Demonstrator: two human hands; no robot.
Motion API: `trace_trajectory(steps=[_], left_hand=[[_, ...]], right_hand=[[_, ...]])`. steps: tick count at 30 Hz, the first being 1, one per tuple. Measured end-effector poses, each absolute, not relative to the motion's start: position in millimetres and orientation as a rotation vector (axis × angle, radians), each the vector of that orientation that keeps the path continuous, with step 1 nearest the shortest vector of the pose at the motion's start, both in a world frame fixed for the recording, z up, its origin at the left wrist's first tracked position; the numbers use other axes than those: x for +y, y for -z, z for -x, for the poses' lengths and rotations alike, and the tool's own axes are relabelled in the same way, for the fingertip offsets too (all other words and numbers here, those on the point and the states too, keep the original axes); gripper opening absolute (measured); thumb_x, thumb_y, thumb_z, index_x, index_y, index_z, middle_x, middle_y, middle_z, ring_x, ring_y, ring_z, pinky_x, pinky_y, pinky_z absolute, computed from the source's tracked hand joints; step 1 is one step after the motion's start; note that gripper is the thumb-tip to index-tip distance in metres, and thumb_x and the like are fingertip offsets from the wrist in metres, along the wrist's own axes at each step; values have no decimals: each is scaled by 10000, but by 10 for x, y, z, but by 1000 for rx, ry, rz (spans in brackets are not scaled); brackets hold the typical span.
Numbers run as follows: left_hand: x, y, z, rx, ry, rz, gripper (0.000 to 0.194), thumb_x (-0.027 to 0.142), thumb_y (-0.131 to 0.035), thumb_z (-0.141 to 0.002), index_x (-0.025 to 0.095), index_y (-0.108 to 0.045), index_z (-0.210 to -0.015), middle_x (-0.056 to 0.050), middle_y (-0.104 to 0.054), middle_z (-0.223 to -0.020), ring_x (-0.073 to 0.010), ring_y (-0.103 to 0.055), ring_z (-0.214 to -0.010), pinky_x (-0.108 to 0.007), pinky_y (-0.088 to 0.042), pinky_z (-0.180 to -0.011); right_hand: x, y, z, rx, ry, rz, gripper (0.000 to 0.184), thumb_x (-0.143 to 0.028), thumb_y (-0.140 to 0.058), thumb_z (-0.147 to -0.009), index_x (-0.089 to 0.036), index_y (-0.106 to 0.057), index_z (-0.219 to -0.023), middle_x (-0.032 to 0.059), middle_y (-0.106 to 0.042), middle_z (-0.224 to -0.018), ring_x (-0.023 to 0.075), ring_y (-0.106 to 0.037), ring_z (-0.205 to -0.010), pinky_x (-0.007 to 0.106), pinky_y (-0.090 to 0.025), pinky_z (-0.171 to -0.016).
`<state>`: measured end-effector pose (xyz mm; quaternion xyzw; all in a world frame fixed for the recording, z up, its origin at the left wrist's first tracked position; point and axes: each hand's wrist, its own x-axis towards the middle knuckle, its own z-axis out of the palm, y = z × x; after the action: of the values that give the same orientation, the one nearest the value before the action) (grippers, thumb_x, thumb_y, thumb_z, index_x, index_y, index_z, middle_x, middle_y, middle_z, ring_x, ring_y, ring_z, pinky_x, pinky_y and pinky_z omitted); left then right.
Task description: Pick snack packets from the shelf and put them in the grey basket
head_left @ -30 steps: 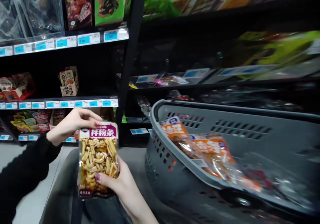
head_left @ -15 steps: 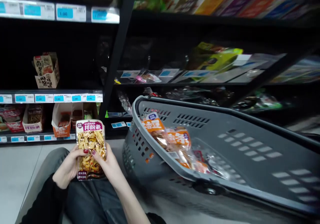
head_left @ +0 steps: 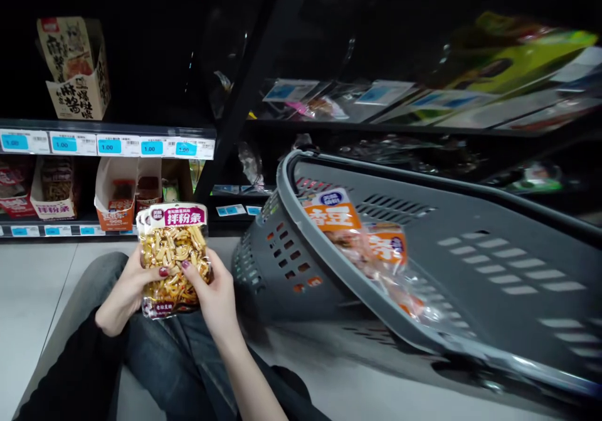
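Over my lap I hold a small stack of clear-fronted snack packets (head_left: 176,245) upright, with white and purple tops and yellowish strips inside. Their edges fan out at the left, so more than one is there. My left hand (head_left: 123,292) grips the left side, its thumb across the front. On the other side my right hand (head_left: 215,298) closes round the edge, thumb also on the front. The fingers behind the packets are hidden. To the right, a grey shopping basket (head_left: 426,236) stands tilted in view, holding orange and white snack packets (head_left: 333,214) and clear wrappers.
Ahead is a black shelf with a price-tag rail (head_left: 108,145). A beige display box (head_left: 78,98) stands on it. Below sit a purple-lettered carton (head_left: 55,209) and an orange carton (head_left: 116,214). At the right, a side shelf carries a yellow-green bag (head_left: 522,73). My bent legs rest on the tiled floor.
The view has tilted down and come nearer the shelf. The packets in my hands now fan apart at the left, showing several edges where one front showed before. Both hands keep their grip.
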<state>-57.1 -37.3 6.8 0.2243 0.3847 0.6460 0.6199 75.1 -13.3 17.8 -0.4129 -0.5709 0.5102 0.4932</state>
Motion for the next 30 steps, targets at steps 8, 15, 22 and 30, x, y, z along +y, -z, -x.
trace_trajectory(steps=[8,15,22,30], left_hand=[[-369,-82,586,869,-1501,-518,732,193,-803,-490,206,-499,-1156,-84,-697,-985,-292,-639,-952,-385,-510,-841],[-362,-29,599,885,-1512,-468,563,142,-721,-578,228,-533,-1101,-37,-703,-969,-249,-644,-948,-353,-508,-844],[-349,-37,570,1001,-1570,-482,546,148,-693,-585,196,-542,-1108,-45,-702,-986,-259,-649,-911,-353,-520,-794],[-362,3,572,969,-1548,-453,685,133,-676,-612,237,-457,-1252,-24,-707,-976,-242,-656,-883,-322,-527,-748]], right_hand=[[-144,-205,-776,-1349,-1116,1066,215,-335,-599,-768,-180,-577,-916,27,-645,-879,196,-586,-807,295,-474,-740],[-136,-185,-804,-1305,-1041,1080,198,-337,-604,-764,-180,-558,-875,16,-617,-831,180,-565,-773,277,-464,-704],[-71,-220,-892,-1256,-1125,1039,201,-326,-642,-737,-173,-574,-849,9,-635,-800,176,-577,-737,267,-469,-677],[-109,-455,-1029,-1135,-1361,837,286,-329,-696,-702,-193,-597,-933,36,-681,-894,209,-636,-809,313,-515,-742]])
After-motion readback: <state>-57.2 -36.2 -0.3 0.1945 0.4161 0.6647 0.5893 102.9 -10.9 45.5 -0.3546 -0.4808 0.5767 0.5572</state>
